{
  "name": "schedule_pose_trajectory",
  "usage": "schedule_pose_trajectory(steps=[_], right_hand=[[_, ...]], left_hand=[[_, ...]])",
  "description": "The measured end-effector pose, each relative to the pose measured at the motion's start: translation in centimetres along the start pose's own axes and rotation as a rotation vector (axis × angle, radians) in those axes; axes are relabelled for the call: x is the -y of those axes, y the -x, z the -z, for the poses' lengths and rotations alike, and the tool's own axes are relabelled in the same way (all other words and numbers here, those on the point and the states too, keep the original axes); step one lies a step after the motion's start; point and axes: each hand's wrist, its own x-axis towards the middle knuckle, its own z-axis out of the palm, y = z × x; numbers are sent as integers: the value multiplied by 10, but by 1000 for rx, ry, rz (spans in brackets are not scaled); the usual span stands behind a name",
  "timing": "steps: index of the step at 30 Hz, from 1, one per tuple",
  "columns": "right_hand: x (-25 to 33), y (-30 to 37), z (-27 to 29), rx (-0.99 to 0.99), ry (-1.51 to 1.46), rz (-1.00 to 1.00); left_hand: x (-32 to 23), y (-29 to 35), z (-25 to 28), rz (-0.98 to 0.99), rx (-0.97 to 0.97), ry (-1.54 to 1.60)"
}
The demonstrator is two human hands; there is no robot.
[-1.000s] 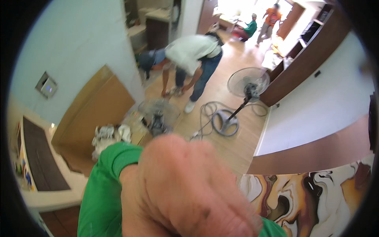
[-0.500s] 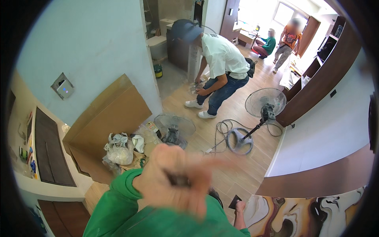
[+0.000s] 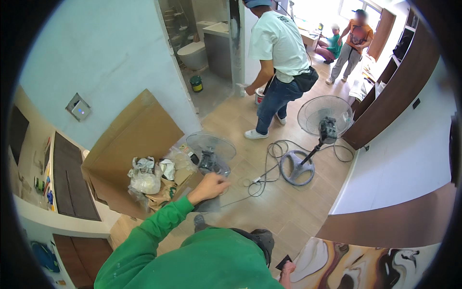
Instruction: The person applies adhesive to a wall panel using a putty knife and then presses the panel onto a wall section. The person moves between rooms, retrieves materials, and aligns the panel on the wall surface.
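My left hand is held out in front of me at the end of a green sleeve, fingers curled together. Whatever is inside it, if anything, is hidden. Just beyond it stand a low grey fan and a large cardboard box holding crumpled plastic and paper scraps. Low on the right, my right hand grips a flat, dark, straight-edged piece whose kind I cannot tell. Beside that hand lies a glossy panel with a brown, white and black marbled pattern.
A standing fan with a looped cable occupies the floor ahead. A person in a white shirt stands near the bathroom doorway, by a bucket. Two more people are farther back. Dark shelving lines the right wall.
My left hand has dropped from close before the camera and moved away toward the low fan. The white-shirted person has straightened from a stoop and turned away. My right hand still holds the dark piece.
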Motion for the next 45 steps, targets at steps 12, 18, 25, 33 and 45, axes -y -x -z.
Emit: schedule_pose_trajectory(steps=[12,18,25,33,45], right_hand=[[114,-123,113,198,-124,169],[161,-145,107,205,-59,280],[228,-227,110,196,122,387],[329,-304,158,114,89,448],[447,-540,166,325,103,583]], left_hand=[[263,306,-176,1218,-328,95],[188,237,-214,1093,-308,-84],[98,76,-220,1205,-550,93],[152,-7,-290,1099,-421,180],[48,-73,-362,1062,-841,441]])
